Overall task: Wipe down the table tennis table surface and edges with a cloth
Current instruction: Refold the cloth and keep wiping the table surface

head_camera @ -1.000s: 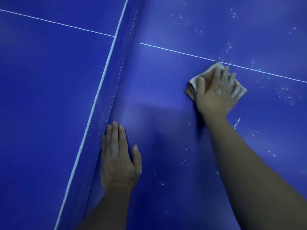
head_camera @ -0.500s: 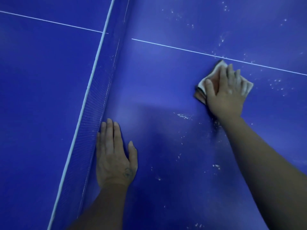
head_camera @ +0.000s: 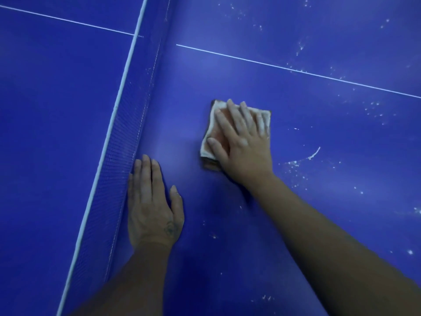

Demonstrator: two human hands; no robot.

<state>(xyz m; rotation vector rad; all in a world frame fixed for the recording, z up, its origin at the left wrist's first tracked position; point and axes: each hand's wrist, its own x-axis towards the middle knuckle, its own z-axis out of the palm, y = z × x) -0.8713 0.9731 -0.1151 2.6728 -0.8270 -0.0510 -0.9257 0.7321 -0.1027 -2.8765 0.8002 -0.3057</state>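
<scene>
While the left hand (head_camera: 152, 206) stays flat-fingered beside the net (head_camera: 118, 156), the right hand (head_camera: 241, 142), fingers straight, has pushed the cloth (head_camera: 213, 144) toward frame centre, leaving the specks (head_camera: 293, 164) on the table (head_camera: 330, 224) at right unwiped.

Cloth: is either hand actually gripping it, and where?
Nothing is gripped. The right hand presses flat on the top face of the folded cloth, fingers straight; the left hand rests flat on the table beside the net.

Blue mesh net (head_camera: 119, 156) with white top tape, scattered white specks (head_camera: 293, 163) rightward.
</scene>
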